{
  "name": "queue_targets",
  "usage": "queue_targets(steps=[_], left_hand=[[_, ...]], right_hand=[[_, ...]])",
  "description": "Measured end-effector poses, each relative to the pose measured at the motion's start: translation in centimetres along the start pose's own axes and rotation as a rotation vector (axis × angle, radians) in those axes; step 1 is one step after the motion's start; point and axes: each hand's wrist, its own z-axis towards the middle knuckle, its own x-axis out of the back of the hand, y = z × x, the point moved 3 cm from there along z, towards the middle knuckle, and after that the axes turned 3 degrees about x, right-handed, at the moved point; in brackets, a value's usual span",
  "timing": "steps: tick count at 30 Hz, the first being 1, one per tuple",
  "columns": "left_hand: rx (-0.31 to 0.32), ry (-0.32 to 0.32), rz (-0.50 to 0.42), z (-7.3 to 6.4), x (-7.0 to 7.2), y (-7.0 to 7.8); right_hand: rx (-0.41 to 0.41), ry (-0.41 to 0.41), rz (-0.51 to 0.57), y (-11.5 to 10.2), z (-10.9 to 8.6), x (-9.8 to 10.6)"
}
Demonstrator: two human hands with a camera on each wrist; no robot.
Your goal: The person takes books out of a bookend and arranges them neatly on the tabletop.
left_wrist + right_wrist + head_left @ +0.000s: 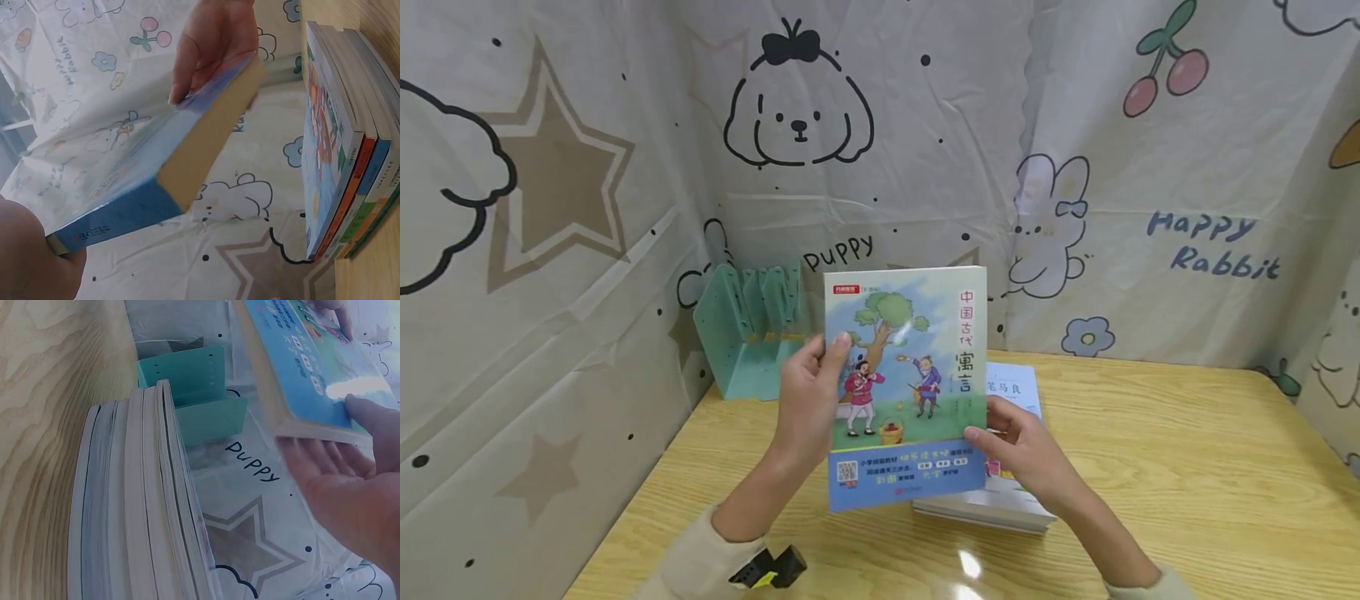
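A children's book (895, 358) with a tree and two cartoon figures on its cover is held up above the table, cover facing the head camera. My left hand (811, 400) grips its left edge, thumb over the cover. At its lower right edge, my right hand (1026, 446) pinches it, thumb in front and fingers behind. In the left wrist view the same book (137, 162) shows its blue spine and thick page block. Behind it on the table lies a stack of books (1015, 500), partly hidden by the held book and right hand.
A mint-green bookend rack (745, 342) stands at the table's back left corner. The wooden table (1187, 467) extends to the right. A printed curtain (925, 167) hangs behind and along the sides. The stack (137, 500) shows its page edges in the right wrist view.
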Motion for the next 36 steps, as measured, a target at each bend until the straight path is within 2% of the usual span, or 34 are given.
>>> queue_targets(steps=[7,15,20,23,28,36], left_hand=[[0.001,-0.031,0.005,0.2,-0.6,-0.5],[0.015,-0.071,0.029,0.9,-0.7,-1.2],[0.017,-0.107,0.073,1.4,-0.9,-1.6],[0.044,-0.134,0.105,1.6,-0.9,-2.0],[0.097,-0.177,0.148,2.0,-0.7,-3.0],[0.089,-0.217,0.098,2.5,-0.3,-4.1]], right_hand=[[0.029,-0.017,0.122,0.4,-0.4,0.4],[0.102,0.025,0.144,0.5,-0.9,1.0],[0.098,0.049,0.167,0.5,-1.2,1.4],[0.1,0.053,0.182,0.5,-1.5,1.7],[0.064,0.089,0.198,0.8,-1.8,2.4],[-0.081,0.174,0.241,1.9,-2.4,3.7]])
